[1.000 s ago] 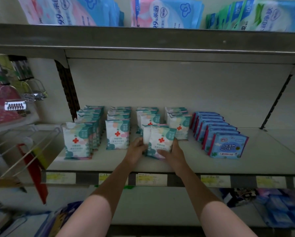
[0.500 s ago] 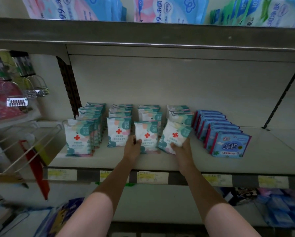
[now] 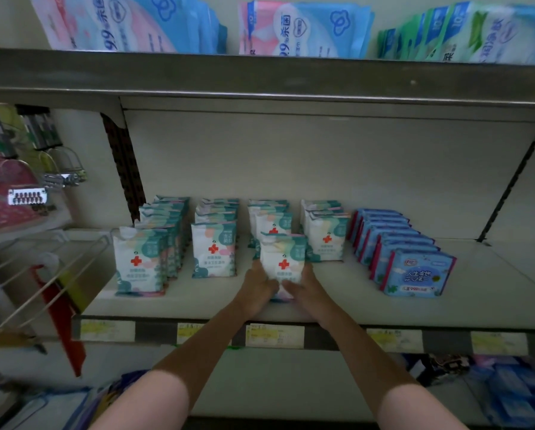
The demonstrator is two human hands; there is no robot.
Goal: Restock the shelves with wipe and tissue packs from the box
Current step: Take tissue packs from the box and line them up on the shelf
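- A pale metal shelf (image 3: 492, 293) with a flat, smooth deck runs across a store rack; yellow price labels (image 3: 274, 335) line its dark front rail.
- Both hands grasp one soft white wipe pack (image 3: 283, 259) with a red cross, held upright at the near end of the third row: left hand (image 3: 257, 288) on its left edge, right hand (image 3: 306, 290) on its lower right.
- Four rows of matching wipe packs (image 3: 213, 252) stand upright, running far into the shelf.
- To the right, a row of blue tissue packs (image 3: 418, 273) leans back.
- Above, large glossy pink and blue bags (image 3: 303, 26) fill the upper shelf.
- Wire hooks (image 3: 61, 169) hang at the left.
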